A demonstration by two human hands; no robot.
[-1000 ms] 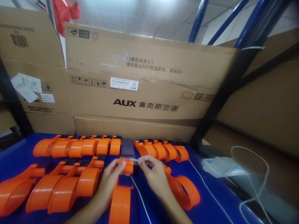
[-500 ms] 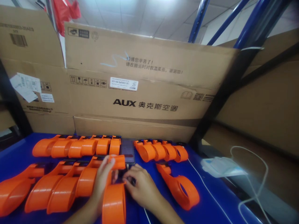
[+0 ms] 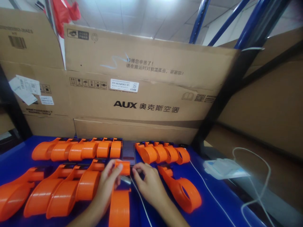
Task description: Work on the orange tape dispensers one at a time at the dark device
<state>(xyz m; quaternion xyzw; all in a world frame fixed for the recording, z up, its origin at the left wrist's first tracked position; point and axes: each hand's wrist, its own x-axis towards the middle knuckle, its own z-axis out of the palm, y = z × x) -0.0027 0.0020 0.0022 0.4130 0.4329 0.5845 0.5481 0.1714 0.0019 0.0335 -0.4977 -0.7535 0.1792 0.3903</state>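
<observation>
My left hand (image 3: 110,176) is closed round the narrow end of an orange plastic part with a wide ring (image 3: 120,206) that hangs toward me. A small silver-grey piece (image 3: 126,180) shows just under the held end. Close by on the right, my right hand (image 3: 148,179) has its thumb and fingers curled together in a pinch; whatever lies between them is hidden. Similar orange ringed parts (image 3: 88,184) with dark ends lie in a row left of my hands. Another single orange part (image 3: 184,192) rests right of my right hand.
Behind my hands, more orange parts (image 3: 146,153) line the back of the blue table surface (image 3: 208,201), with a dark flat device (image 3: 128,153) between them. Cardboard sheets (image 3: 142,94) stand behind. White cables and a plastic packet (image 3: 224,168) lie at right.
My left hand and the orange part have shifted slightly right. My right hand has drawn a little away from the part, and the silver-grey piece beneath its end now shows.
</observation>
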